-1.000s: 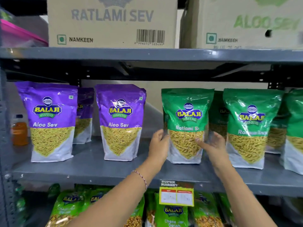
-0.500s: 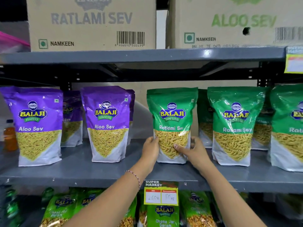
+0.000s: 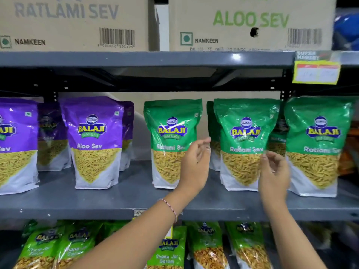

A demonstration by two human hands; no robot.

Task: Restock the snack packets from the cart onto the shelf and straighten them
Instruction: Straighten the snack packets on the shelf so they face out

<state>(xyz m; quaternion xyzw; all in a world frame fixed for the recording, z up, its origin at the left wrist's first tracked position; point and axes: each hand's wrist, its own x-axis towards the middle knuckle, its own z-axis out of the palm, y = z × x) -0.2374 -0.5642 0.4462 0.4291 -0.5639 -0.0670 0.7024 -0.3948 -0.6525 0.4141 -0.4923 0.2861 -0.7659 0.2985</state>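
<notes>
The left hand (image 3: 195, 166) is raised in front of the grey shelf (image 3: 120, 202) with its fingers loosely spread and curled, holding nothing; it overlaps the right edge of the first green Ratlami Sev packet (image 3: 171, 140), though whether the fingertips touch the film cannot be told. The right hand (image 3: 274, 171) is likewise open, fingers slightly bent, at the right edge of the middle Ratlami Sev packet (image 3: 243, 144); it looks to brush that packet's side (motion blur makes contact uncertain). A thin beaded bracelet (image 3: 172, 207) sits on the left wrist.

All the packets stand upright on the shelf. A third Ratlami Sev packet (image 3: 318, 144) stands just beside the middle one on the right, with more green packets partly hidden behind the gaps. To the left, apart from the green row, stands a purple Aloo Sev packet (image 3: 96, 140), and another purple packet (image 3: 15, 144) is cut off by the frame edge; further purple ones stand behind them.

On the shelf above rest two cardboard cartons, one printed Ratlami Sev (image 3: 73, 24) and one Aloo Sev (image 3: 250, 22), both closed as far as can be seen. A yellow price tag (image 3: 316, 71) hangs from that upper shelf's edge. On the shelf below stand light green Chana Jor Garam packets (image 3: 167, 249).
</notes>
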